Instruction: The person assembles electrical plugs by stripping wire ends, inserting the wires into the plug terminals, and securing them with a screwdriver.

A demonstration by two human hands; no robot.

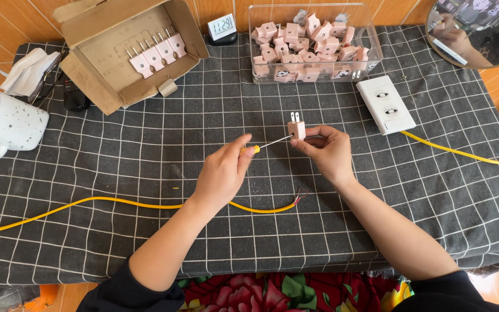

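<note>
My right hand [327, 151] pinches the pink plug [296, 129] still; my left hand [223, 173] grips the screwdriver [270, 143], turning it slow and straight.

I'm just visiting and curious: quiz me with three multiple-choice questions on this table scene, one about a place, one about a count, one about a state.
1. Where does the white two-socket outlet block lie?
A. right of the clear plastic bin
B. inside the cardboard box
C. beside the white mug

2. How many pale pink plugs lie in the open cardboard box?
A. two
B. five
C. nine

3. What does the right hand hold?
A. nothing
B. the yellow cable
C. a pale pink two-prong plug

Answers:
1 A, it sits below and right of the bin.
2 B, five lie in a row.
3 C, fingers pinch it while the left hand sets a yellow-handled screwdriver against it.
</note>
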